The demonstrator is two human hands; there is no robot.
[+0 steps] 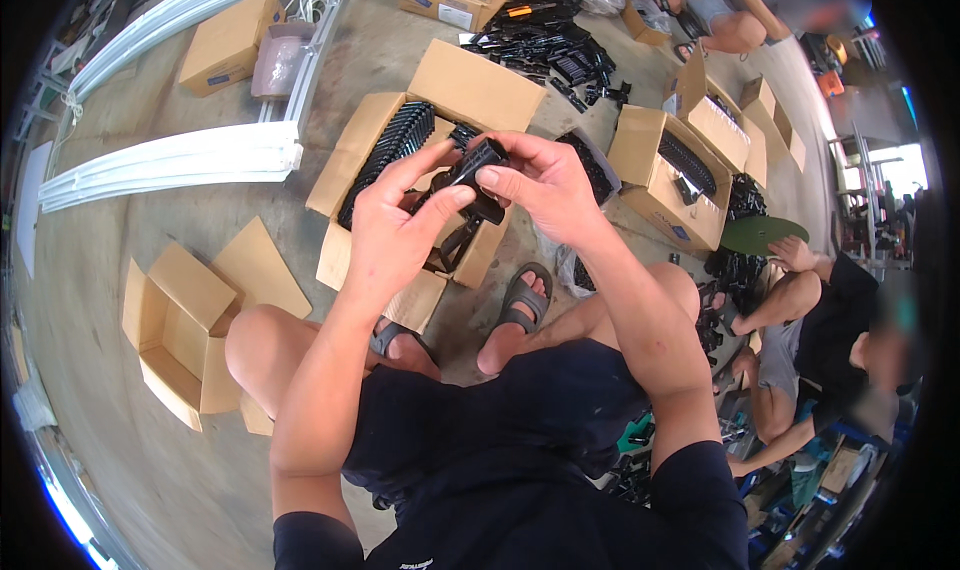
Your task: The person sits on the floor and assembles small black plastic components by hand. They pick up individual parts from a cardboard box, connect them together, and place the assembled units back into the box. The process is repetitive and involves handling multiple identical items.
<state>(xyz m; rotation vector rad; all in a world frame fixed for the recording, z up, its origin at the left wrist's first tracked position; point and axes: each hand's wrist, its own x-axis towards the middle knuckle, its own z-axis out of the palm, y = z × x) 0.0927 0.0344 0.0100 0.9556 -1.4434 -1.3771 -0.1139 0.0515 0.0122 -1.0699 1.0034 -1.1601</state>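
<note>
Between my two hands, in front of my knees, is a black plastic part (484,160) with a short round tube-like end. My left hand (405,220) pinches its left side with thumb and fingers. From the other side, my right hand (548,182) grips it, the thumb lying across its top near the tube. Just beneath them, an open cardboard box (345,140) holds black parts stacked in a row (400,140) along its left side. My hands hide part of the box's inside.
An opened cardboard box (170,355) lies at the left. White metal rails (170,165) stretch across the upper left. Loose black parts (560,45) are heaped at the far side. Another box of black parts (670,210) stands right, near a seated person (800,310) holding a green disc (757,235).
</note>
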